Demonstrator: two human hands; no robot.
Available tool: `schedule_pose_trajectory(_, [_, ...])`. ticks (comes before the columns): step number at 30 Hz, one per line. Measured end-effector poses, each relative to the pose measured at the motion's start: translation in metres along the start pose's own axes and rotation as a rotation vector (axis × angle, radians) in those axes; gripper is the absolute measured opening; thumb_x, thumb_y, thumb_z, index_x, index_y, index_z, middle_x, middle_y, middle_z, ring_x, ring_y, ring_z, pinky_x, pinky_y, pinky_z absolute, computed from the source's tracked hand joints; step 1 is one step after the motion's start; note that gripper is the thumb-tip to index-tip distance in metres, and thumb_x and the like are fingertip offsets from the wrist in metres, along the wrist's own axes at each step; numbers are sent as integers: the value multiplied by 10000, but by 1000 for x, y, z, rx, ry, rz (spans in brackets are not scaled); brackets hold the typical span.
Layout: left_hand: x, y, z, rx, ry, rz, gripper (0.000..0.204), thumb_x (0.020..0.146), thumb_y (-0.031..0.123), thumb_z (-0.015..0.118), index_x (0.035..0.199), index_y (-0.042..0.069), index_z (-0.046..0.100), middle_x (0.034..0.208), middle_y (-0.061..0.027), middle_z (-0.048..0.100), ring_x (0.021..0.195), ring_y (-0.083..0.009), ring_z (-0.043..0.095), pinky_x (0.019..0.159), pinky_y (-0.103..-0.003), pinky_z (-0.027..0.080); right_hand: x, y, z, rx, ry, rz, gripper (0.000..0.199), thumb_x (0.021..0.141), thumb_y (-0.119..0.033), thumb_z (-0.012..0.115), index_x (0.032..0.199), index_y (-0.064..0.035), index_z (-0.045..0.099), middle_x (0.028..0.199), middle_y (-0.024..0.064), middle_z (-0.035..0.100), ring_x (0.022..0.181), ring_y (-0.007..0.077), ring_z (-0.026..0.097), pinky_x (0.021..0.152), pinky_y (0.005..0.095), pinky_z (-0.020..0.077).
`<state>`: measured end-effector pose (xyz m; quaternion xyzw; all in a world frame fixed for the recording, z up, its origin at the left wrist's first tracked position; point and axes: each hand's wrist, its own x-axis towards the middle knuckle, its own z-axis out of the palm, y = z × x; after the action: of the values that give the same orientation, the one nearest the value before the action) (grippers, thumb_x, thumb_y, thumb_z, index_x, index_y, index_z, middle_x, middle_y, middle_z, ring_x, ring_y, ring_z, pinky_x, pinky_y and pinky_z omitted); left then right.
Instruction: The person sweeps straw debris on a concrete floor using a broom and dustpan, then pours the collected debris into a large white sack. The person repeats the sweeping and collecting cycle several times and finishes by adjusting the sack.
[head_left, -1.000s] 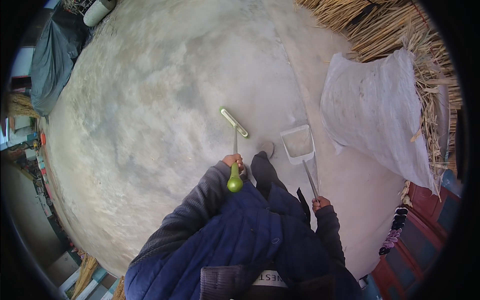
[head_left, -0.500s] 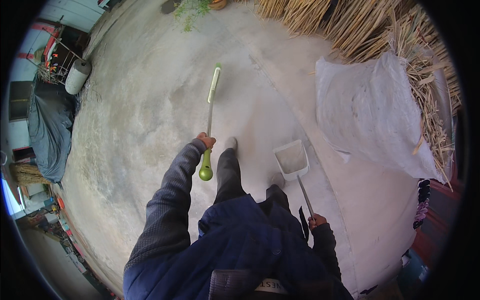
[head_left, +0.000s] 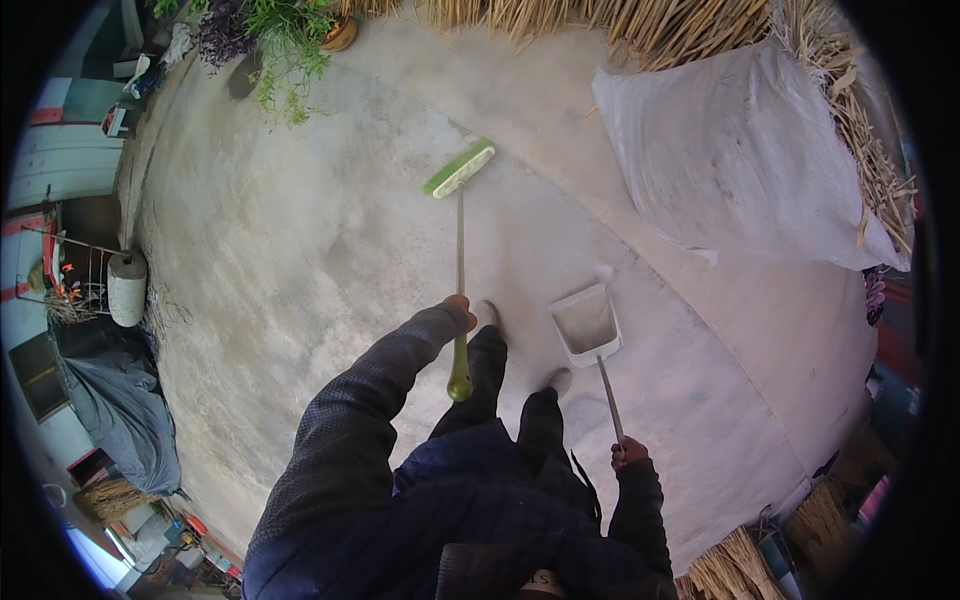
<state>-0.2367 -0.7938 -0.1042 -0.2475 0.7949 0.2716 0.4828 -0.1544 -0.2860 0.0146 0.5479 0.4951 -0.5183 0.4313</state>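
Your left hand is wrapped around the long thin handle of a green broom, with the fingers closed tight on it. The handle has a round green knob at the near end, just below your hand. The flat green brush head of the broom lies far out in front of you on the pale grey concrete ground, tilted a little to one side.

Your right hand is low and close to your body. Its fingers are closed around the thin metal stick of a white dustpan. The pan part sits on the ground just to the right of your feet, with its open side facing away from you. The broom head and the dustpan are well apart.

Your two light shoes stand between the broom handle and the dustpan.

A big white sack lies to the right, resting against a pile of dry yellow straw. Green plants grow at the far left edge of the ground. A grey roll stands at the left side, near a dark cover
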Motion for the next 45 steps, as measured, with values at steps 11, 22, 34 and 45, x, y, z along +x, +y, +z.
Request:
schedule_pose_trajectory(11, [-108,-57,-3,-2,-107,37,242,645,225,577,735,1,552,649,-163,579,571,-268,597,538,-358,485,58,11,-29,-9,28,24,98,802,-106,374,722,-73,421,642,87,494,397,93,354,318,241,280])
schedule_pose_trajectory(22, [-58,27,105,-70,-161,-21,241,626,219,589,623,-16,535,583,-160,590,567,-243,619,546,-348,508,78,-15,-106,-15,77,55,111,803,-77,359,782,-32,459,628,80,506,409,92,374,327,240,285])
schedule_pose_trajectory(34, [-167,74,203,224,-233,278,364,615,322,598,715,-27,613,638,-200,591,557,-291,599,522,-381,468,170,21,-158,-1084,47,-729,242,795,-262,549,780,-22,567,725,178,593,659,334,573,577,398,474])
schedule_pose_trajectory(45, [-157,125,158,390,-129,342,306,631,285,579,737,-2,584,768,-199,606,777,-314,611,671,-375,488,132,29,-167,26,-48,-64,174,811,-150,442,775,-20,553,676,130,586,472,176,519,403,297,416])
